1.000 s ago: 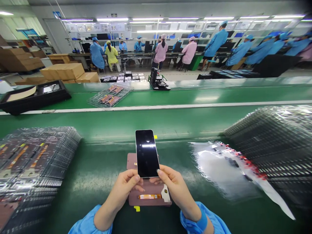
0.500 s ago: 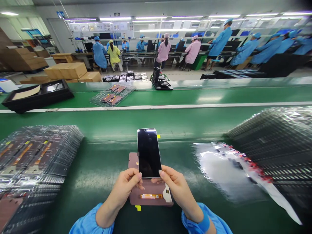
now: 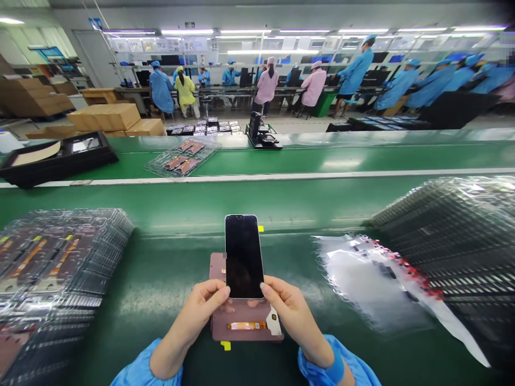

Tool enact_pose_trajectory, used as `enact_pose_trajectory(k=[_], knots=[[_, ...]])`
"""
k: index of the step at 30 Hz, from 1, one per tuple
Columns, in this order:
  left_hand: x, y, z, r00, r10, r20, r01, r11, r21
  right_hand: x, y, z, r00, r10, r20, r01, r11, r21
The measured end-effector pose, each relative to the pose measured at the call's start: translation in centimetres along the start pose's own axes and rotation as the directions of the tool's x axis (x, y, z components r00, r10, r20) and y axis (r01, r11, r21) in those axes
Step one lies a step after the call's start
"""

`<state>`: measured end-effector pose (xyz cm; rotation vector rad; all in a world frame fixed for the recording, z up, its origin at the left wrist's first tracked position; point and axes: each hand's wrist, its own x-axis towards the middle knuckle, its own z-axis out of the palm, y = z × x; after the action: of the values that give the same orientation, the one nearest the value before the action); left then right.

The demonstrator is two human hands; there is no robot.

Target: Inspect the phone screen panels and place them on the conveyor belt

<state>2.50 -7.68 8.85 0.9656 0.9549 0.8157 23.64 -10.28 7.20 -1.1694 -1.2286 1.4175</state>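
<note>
A black phone screen [image 3: 243, 254] with a thin pale edge is held up in front of me, its top leaning away. My left hand [image 3: 209, 300] pinches its lower left corner, thumb on the front. At the lower right corner, my right hand [image 3: 284, 297] grips it the same way. Beneath the screen and partly hidden by it, a brown phone screen panel [image 3: 219, 328] lies back side up on the green bench. It carries an orange flex cable [image 3: 247, 325] and a whitish piece at its right end. Yellow tabs [image 3: 226, 346] stick out around these parts.
Stacked clear trays [image 3: 108, 241] with brown panels stand at left. On the right are clear plastic film sleeves [image 3: 354, 273] and a tall tray stack [image 3: 454, 236]. Across the white strip lie another tray [image 3: 183, 156], a black bin [image 3: 60, 161] and a black fixture [image 3: 263, 134]. Co-workers sit beyond.
The view has shifted slightly. The screen's tilt has changed a little, and its top edge now shows a notch. Both hands keep their grip on its lower corners.
</note>
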Motion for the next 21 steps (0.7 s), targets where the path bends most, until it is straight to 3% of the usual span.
enact_pose_trajectory(k=[6, 13, 21], knots=[[-0.2, 1.9, -1.6, 0.977, 0.166, -0.133, -0.2, 0.93, -0.309, -0.4, -0.6, 0.2, 0.981, -0.034, 0.193, 0.074, 0.977, -0.202], [-0.4, 2.0, -2.2, 0.956, 0.212, -0.203, -0.254, 0.944, -0.209, -0.4, -0.1, 0.1, 0.931, 0.008, 0.365, 0.044, 0.99, -0.133], [-0.6, 1.9, -1.7, 0.957, 0.159, -0.241, -0.199, 0.968, -0.152, -0.2, 0.4, -0.3, 0.915, 0.076, 0.397, -0.019, 0.989, -0.145]])
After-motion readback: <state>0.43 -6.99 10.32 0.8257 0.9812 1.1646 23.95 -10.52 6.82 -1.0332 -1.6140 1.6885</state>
